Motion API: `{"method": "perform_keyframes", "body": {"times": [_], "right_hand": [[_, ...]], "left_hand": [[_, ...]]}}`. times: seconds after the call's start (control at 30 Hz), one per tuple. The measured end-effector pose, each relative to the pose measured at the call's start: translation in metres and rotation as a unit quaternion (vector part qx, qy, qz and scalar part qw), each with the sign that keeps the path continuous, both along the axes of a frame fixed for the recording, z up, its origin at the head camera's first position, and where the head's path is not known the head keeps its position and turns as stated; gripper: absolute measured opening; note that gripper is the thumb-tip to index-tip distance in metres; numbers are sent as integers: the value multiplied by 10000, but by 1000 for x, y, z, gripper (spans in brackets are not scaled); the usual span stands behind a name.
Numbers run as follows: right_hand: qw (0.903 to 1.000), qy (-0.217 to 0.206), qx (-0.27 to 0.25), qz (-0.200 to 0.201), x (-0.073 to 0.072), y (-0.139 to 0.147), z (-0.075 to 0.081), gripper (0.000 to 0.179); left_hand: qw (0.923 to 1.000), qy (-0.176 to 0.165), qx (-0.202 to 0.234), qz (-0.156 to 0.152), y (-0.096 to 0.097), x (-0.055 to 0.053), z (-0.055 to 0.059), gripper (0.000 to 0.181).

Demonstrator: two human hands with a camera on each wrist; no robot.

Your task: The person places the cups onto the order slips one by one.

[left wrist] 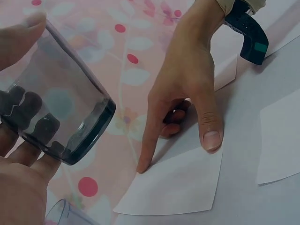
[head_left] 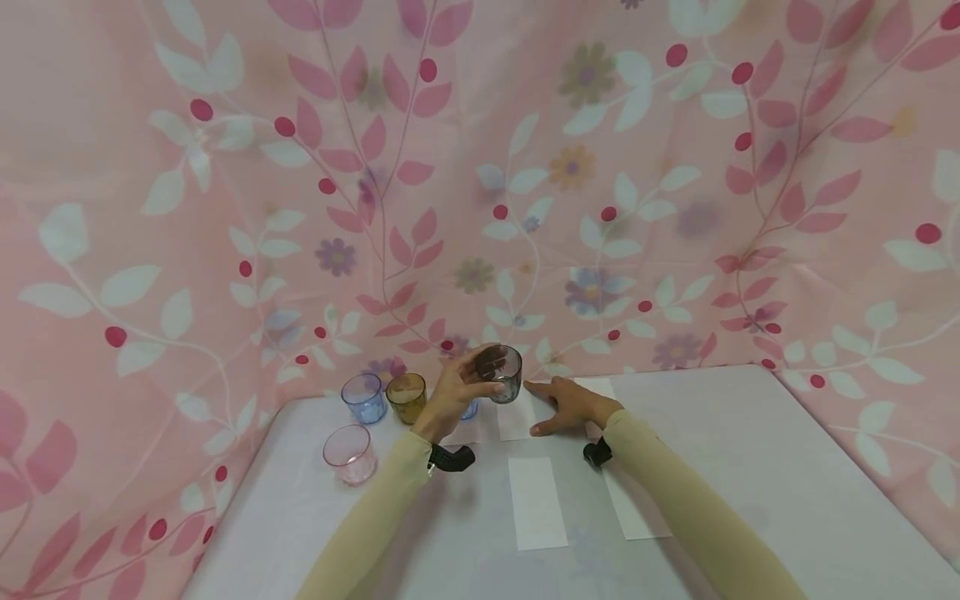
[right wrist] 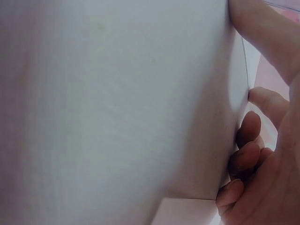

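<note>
My left hand grips a smoky grey drinking glass, raised over the back of the table and tilted. In the left wrist view, my thumb and fingers lie on opposite sides of the grey glass. My right hand is just to its right, low at the table. Its index finger and thumb are stretched out, with their tips at the edges of a white paper card; the other fingers are bent under the palm. The right wrist view shows these fingers close against the white surface.
Left of my left hand stand a blue glass, an amber glass and a pink glass. Another blue glass is partly hidden behind that hand. More white cards lie on the white table, before a pink floral curtain.
</note>
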State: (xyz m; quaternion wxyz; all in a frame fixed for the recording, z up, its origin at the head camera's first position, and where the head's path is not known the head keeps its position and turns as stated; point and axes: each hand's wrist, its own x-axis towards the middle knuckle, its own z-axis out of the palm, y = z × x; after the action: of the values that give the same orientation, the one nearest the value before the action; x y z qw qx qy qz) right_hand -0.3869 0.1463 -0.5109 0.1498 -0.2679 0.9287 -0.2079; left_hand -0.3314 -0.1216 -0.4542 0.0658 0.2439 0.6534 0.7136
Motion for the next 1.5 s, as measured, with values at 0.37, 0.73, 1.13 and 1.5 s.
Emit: {"method": "perform_keyframes", "body": {"times": [0.37, 0.73, 1.13, 1.5], "right_hand": [[9999, 28, -138, 71, 2, -1, 2, 103], [9997, 66, -149, 166, 3, 0, 2, 99], [9995, -2, -246, 208, 1, 1, -1, 95], [9997, -1, -204, 168, -2, 1, -1, 95]], "left_hand": [[9986, -120, -316, 415, 21, -10, -18, 67], [9942, -454, -274, 932, 35, -8, -42, 73], [9924, -273, -648, 1013, 45, -10, -59, 73], [9911, -622, -469, 1078, 51, -14, -66, 78]]}}
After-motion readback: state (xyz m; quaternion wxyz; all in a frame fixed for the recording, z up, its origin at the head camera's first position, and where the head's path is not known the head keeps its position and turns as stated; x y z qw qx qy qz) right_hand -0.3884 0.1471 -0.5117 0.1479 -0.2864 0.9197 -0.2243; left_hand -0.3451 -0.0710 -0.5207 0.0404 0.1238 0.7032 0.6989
